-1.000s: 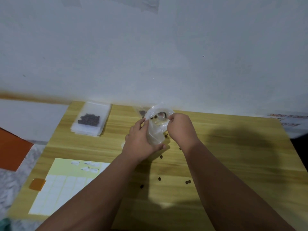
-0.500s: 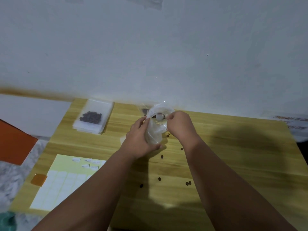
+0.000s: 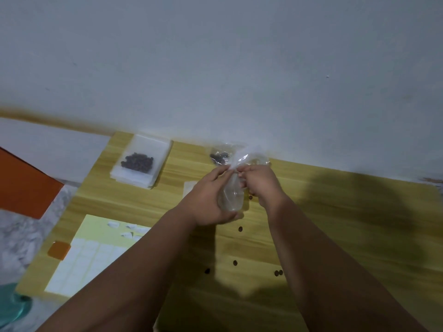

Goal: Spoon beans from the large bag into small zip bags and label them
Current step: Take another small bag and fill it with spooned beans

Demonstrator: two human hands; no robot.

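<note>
hands: two are seen, held close together above the worktop point(image 3: 347, 224).
left hand point(image 3: 208, 200): the fingers are curled round the lower body of one clear bag point(image 3: 231, 196), which is held upright.
right hand point(image 3: 262, 183): the neck of the same bag is pinched between thumb and fingers, and the crumpled top flares just above both hands.
bag contents: they cannot be told through the blurred plastic.
bean bundle point(image 3: 219, 156): one lump of dark beans in clear plastic lies just behind the hands, by the wall.
zip bag stack point(image 3: 143, 179): one stack lies well to the left of the left hand and farther back, with one heap of beans point(image 3: 137, 162) on top.
loose beans point(image 3: 240, 228): six are counted on the worktop. One is just beside the right hand, one just nearer than the hands, and four lie between the forearms, two of them touching.
label sheet point(image 3: 96, 255): one sheet lies left of the left forearm, with about four peeled scraps at its far end.
orange tab point(image 3: 58, 249): one is seen at the sheet's left edge.
</note>
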